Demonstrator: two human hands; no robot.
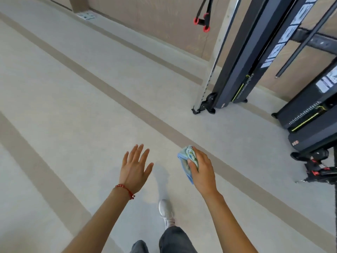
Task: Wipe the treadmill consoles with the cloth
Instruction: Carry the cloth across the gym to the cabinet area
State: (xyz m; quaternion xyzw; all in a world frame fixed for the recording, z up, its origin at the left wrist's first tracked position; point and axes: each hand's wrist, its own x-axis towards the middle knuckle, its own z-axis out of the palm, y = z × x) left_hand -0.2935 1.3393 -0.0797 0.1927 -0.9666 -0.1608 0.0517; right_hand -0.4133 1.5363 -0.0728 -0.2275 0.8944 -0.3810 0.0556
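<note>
Gym floor [91, 106], no treadmill in view. Right hand [202, 170] grips cloth [187, 157], left hand [135, 167] spread empty. Loose bunching could drop it mid-walk.

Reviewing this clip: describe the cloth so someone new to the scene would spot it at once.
Start from the pale floor with its darker stripes, then find the two bare arms reaching out at the bottom. The cloth is bunched in the right hand; the left hand is open and empty. It is the only light blue, patterned thing in view.
</note>
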